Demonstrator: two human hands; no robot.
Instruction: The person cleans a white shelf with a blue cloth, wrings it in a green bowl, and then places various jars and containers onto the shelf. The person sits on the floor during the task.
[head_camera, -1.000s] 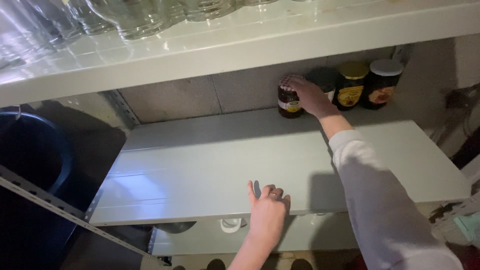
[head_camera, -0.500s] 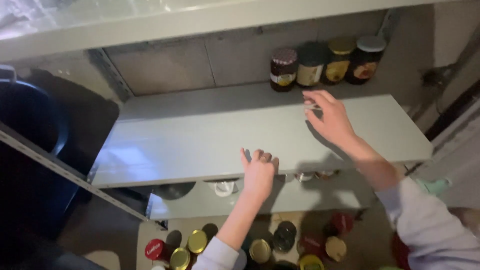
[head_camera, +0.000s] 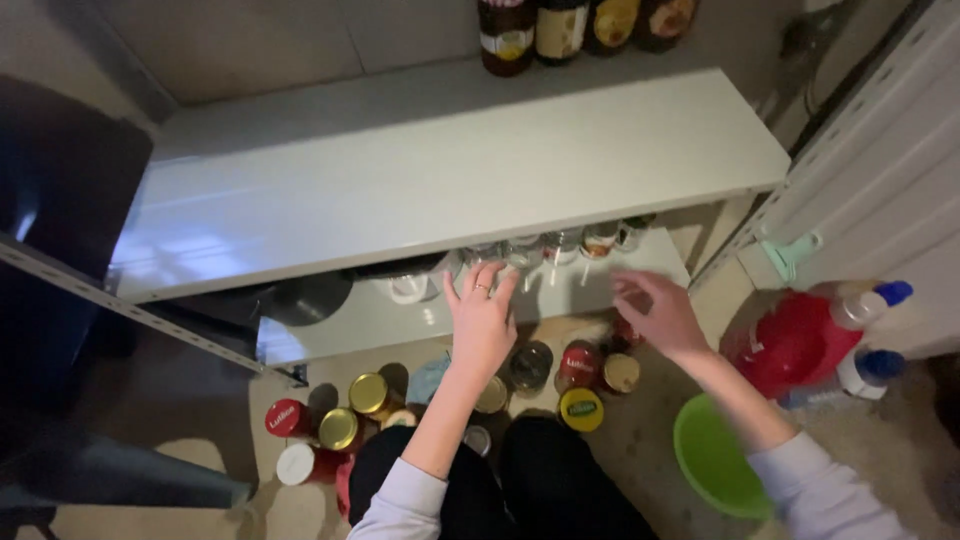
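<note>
A dim storage corner holds a pale grey metal shelving unit, its wide upper shelf board bare across the front and middle, with a shorter lower shelf board showing beneath its front edge.

The left hand hangs over the front edge of the lower shelf board, fingers spread wide and pointing toward the back, holding nothing; a ring shows on one finger. Just beyond its fingertips a row of small glass jars stands under the front edge of the upper shelf board, toward that board's right end. The right hand hovers past the right end of the lower shelf board, palm down, fingers loosely open and empty, blurred; whether it touches anything cannot be told.

Below both hands, on the floor, a cluster of lidded jars stands upright, their lids gold, red, white, dark and green-yellow. The person's dark-trousered knees lie just in front of them.

Four dark labelled jars stand at the back right corner of the upper shelf board. Right of the shelving, on the floor, sit a lime-green plastic bowl and a red plastic bottle with a white and blue cap. A dark bin fills the left side.
</note>
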